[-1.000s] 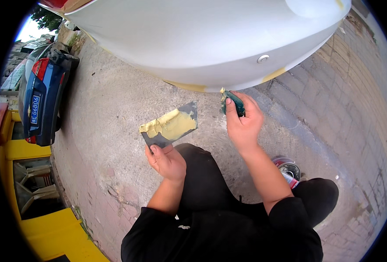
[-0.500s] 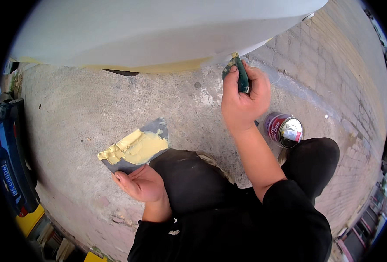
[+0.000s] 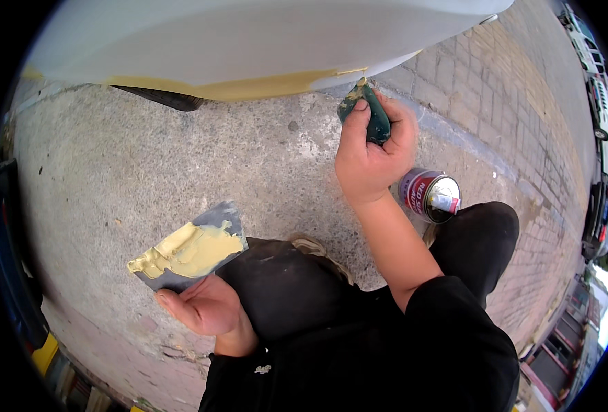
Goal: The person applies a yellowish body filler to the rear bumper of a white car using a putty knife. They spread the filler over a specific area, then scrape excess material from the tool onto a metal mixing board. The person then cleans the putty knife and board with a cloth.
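Gripping the green spreader (image 3: pixel 380 125) by its near end, my right hand (image 3: pixel 371 168) partly hides it; my left hand (image 3: pixel 208 307) grips the grey plate (image 3: pixel 173 281) nearside, underside hidden

Paste (image 3: pixel 190 250) on the board (image 3: pixel 219 214) reaches its left corner. Right of them, the scraper (image 3: pixel 379 125) is near the car (image 3: pixel 262 41); the can (image 3: pixel 420 192) is on the ground (image 3: pixel 235 151) beside the right knee (image 3: pixel 482 233).
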A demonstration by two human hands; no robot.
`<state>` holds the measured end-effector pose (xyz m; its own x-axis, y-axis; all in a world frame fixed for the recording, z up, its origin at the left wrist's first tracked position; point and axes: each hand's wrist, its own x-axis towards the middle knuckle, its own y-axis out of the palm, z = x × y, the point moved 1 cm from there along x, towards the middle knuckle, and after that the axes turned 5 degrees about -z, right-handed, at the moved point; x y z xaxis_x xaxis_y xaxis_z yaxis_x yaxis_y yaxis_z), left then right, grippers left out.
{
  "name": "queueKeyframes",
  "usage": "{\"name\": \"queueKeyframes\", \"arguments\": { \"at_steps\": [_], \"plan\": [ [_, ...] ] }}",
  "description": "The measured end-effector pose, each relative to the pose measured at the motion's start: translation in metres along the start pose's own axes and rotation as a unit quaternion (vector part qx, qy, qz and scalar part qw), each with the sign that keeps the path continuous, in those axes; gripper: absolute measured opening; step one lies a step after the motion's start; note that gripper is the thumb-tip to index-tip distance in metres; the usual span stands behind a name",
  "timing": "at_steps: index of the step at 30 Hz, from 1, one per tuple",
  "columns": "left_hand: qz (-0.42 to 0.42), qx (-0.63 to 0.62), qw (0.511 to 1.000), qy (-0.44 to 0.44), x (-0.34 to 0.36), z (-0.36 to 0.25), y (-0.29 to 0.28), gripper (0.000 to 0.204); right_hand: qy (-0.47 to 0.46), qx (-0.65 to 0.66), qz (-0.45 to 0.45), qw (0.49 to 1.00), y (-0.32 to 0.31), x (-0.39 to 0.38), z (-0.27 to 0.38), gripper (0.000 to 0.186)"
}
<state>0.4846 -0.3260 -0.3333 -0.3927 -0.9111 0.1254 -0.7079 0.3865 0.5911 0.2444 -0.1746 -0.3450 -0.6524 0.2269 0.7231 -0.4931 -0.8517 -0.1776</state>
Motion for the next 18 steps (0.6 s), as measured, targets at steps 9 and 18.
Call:
{"name": "queueKeyframes", "arguments": {
  "at_steps": [9, 18],
  "plan": [
    [0.007, -0.009, 1.000, -0.012, -0.002, -0.003, 0.010, 0.050, -0.023, 0.068, 0.040, 0.997, 0.018, -0.002, 0.005, 0.017],
    [-0.013, -0.009, 1.000, -0.005, -0.008, -0.009, 0.007, 0.049, -0.011, 0.034, -0.003, 0.999, 0.018, 0.011, -0.013, 0.018]
  ]
}}
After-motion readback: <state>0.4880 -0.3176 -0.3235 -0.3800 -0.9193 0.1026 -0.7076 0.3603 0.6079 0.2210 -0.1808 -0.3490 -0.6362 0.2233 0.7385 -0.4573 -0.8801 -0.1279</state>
